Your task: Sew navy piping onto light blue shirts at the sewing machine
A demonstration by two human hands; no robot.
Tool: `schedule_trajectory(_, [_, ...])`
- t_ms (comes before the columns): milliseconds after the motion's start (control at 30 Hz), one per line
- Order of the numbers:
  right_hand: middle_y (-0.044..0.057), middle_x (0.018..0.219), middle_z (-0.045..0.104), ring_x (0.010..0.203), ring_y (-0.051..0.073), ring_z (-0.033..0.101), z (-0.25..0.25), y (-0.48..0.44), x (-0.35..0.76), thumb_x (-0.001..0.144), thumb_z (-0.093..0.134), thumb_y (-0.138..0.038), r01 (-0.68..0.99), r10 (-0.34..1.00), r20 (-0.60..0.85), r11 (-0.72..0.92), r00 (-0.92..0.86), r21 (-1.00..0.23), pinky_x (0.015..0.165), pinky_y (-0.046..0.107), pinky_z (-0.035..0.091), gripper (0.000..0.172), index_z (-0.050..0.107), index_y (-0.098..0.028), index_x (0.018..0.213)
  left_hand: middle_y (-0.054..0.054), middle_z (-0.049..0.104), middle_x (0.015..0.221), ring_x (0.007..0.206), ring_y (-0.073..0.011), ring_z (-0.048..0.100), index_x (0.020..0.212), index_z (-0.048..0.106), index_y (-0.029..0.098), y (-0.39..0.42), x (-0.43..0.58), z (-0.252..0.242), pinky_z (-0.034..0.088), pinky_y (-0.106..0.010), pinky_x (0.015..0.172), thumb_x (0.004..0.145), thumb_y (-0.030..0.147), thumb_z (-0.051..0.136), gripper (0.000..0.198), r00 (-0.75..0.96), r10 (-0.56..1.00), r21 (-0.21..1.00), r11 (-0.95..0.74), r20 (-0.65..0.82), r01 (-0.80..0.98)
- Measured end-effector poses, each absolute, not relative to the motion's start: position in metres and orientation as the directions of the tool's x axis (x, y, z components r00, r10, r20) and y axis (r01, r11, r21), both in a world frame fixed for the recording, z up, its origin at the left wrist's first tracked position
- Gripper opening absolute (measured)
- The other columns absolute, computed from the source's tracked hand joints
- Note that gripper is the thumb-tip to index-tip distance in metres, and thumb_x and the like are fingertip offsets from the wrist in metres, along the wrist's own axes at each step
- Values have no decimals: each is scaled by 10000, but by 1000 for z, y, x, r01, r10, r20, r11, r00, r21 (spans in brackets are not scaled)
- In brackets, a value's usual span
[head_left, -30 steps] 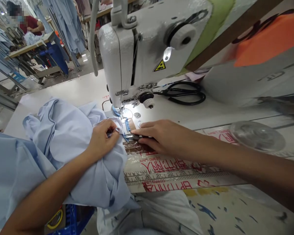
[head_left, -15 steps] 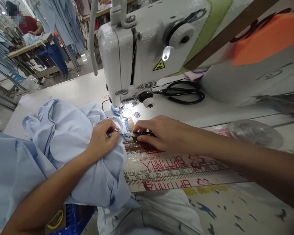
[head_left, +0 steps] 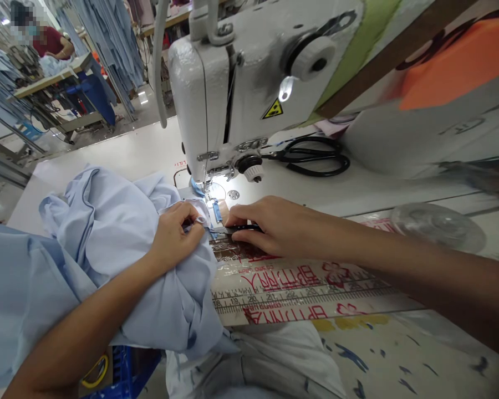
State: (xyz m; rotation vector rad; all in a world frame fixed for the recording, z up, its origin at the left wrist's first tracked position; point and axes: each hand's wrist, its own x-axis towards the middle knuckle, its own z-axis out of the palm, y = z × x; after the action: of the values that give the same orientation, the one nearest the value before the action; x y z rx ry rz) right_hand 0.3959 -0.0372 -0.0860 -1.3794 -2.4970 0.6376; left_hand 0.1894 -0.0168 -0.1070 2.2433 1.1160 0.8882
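Light blue garment (head_left: 116, 221) is lying bunched on the white sewing table (head_left: 149, 144), at the needle end of the sewing machine (head_left: 253, 83), with part of it hanging over the near edge toward the person's lap and one edge reaching close to the lit presser foot (head_left: 208, 195). The left hand (head_left: 175, 230) is gripping that edge, thumb and fingers pinching the cloth just in front of the needle area, while the forearm is lying over the folds. The right hand (head_left: 268, 226) is holding a small cutting tool (head_left: 223, 230) with a dark handle; the metal tip is pointing at the garment's edge, near the left fingertips. Whether the blades are touching cloth or only a loose thread, the view is not showing clearly. The two hands are facing each other, near but apart.

A small blue strip (head_left: 217, 210) is lying between the presser foot and the right hand, and a pair of black-handled scissors (head_left: 305, 155) is resting farther back, out of both hands.

By the look of it, the person is trimming at the pinched edge. The next move is probably calling for a steady left pinch, the edge held flat, and a short, careful closing of the blades, sparing both the fabric and the fingertips
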Motion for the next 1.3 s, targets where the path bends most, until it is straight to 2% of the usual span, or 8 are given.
schedule_trajectory(167, [2, 662, 618, 572, 129, 511, -82, -36, 392, 804, 557, -228, 785, 850, -63, 451, -523, -425, 546, 247, 305, 61, 594, -187, 828, -8, 588, 697, 654, -125, 524, 685, 532, 177, -17, 189, -108, 425, -280, 638, 731, 139, 461, 93, 455, 826, 667, -547, 333, 506])
schedule_trajectory(367, [43, 813, 658, 712, 191, 575, -78, -39, 386, 842, 493, -208, 837, 843, -103, 497, -528, -227, 556, 284, 281, 127, 580, -182, 931, -15, 549, 726, 694, -135, 519, 806, 477, 188, -16, 187, -108, 413, -291, 663, 863, 217, 389, 108, 465, 820, 626, -561, 334, 541])
schedule_trajectory(467, [35, 806, 657, 693, 188, 574, -78, -41, 384, 857, 460, -209, 840, 838, -117, 508, -534, -192, 530, 290, 250, 129, 572, -188, 917, 0, 528, 691, 625, -126, 495, 855, 428, 202, -9, 189, -104, 392, -285, 609, 878, 202, 362, 70, 357, 880, 646, -473, 313, 599])
schedule_trajectory(567, [37, 819, 658, 696, 189, 576, -79, -42, 385, 855, 456, -206, 844, 841, -112, 506, -529, -179, 528, 292, 245, 134, 573, -189, 918, 42, 434, 567, 498, -107, 399, 795, 394, 211, 1, 194, -101, 314, -259, 503, 858, 173, 390, 74, 253, 930, 684, -369, 268, 629])
schedule_trajectory(733, [42, 788, 658, 721, 191, 583, -80, -41, 393, 837, 496, -239, 825, 857, -65, 469, -512, -315, 570, 281, 309, 127, 587, -192, 910, 67, 364, 511, 468, -96, 347, 795, 399, 207, 3, 197, -103, 271, -251, 487, 831, 132, 408, 84, 280, 934, 731, -350, 223, 586])
schedule_trajectory(867, [31, 750, 652, 689, 180, 577, -83, -37, 396, 818, 517, -278, 792, 873, 2, 442, -487, -422, 576, 272, 339, 137, 593, -203, 904, 58, 391, 532, 489, -98, 353, 792, 394, 202, -2, 195, -105, 281, -257, 506, 847, 173, 401, 63, 269, 938, 759, -336, 217, 558])
schedule_trajectory(1067, [36, 746, 645, 684, 174, 567, -82, -30, 392, 819, 508, -264, 801, 870, -56, 424, -490, -423, 589, 273, 345, 130, 596, -191, 880, 60, 374, 528, 500, -103, 352, 780, 389, 202, -2, 195, -106, 267, -257, 513, 835, 168, 410, 68, 260, 941, 775, -329, 218, 539])
schedule_trajectory(1300, [27, 730, 639, 646, 159, 542, -82, -28, 390, 819, 502, -273, 803, 874, -40, 426, -484, -416, 588, 271, 341, 127, 595, -194, 852, 53, 403, 543, 516, -106, 373, 780, 387, 202, -2, 195, -107, 281, -261, 534, 832, 161, 403, 68, 274, 934, 762, -348, 230, 546])
